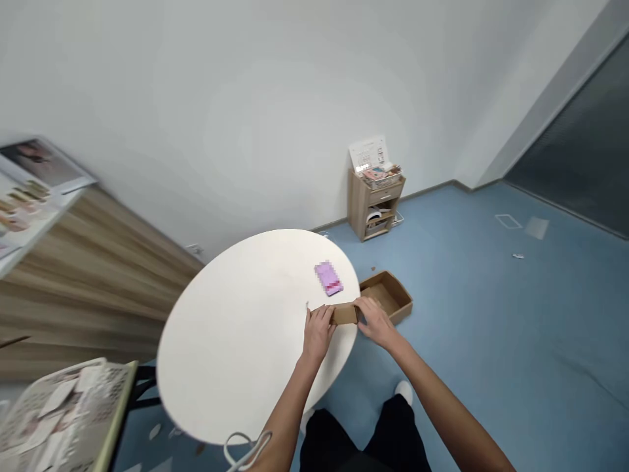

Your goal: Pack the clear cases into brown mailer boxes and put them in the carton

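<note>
A small brown cardboard piece (344, 314) is held between both hands above the right edge of the round white table (230, 328). My left hand (318, 331) grips its left end, fingers closed round it. At its right end, my right hand (375, 320) has its fingers bent on the cardboard. Just behind the cardboard, a purple rectangular item (328, 277), blurred by pixelation, lies on the table.
An open brown box (403, 303) sits beyond the table's right edge. A small wooden cabinet (360, 206) with papers stands by the wall. At left are a wood-panelled counter (108, 262) and a cluttered cart (59, 413). A white cord loops near my left forearm.
</note>
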Demonstrator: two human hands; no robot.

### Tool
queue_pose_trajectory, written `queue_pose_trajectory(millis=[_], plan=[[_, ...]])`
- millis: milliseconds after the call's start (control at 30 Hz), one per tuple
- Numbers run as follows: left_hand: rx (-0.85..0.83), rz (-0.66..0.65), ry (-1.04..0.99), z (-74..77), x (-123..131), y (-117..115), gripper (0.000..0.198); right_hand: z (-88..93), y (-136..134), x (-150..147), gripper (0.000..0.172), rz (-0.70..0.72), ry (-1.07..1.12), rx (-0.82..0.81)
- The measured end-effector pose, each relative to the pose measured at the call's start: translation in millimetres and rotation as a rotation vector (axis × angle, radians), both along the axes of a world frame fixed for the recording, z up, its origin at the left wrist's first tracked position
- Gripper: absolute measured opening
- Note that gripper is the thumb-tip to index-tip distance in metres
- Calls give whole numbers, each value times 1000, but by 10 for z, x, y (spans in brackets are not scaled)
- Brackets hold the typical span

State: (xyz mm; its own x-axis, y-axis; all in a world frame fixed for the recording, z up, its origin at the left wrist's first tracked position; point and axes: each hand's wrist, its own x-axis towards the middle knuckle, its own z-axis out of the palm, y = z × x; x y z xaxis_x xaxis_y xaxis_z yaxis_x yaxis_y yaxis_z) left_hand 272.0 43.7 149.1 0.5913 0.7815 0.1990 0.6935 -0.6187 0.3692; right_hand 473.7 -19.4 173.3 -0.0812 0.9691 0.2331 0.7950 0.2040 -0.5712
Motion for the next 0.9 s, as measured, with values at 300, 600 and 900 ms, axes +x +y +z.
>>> queue_pose_trajectory(millis=[300, 600, 900], plan=[[-224, -69, -253, -410, 2030, -631, 47, -304, -577, 2307, 42, -6, 139, -64], [-463, 62, -274, -1080, 2749, -470, 42, -758, -152, 3061, 42, 56, 128, -293], [-574, 285, 23, -2360, 3200, 234, 57, -1784, 976, 3710, 44, 28, -220, -506]])
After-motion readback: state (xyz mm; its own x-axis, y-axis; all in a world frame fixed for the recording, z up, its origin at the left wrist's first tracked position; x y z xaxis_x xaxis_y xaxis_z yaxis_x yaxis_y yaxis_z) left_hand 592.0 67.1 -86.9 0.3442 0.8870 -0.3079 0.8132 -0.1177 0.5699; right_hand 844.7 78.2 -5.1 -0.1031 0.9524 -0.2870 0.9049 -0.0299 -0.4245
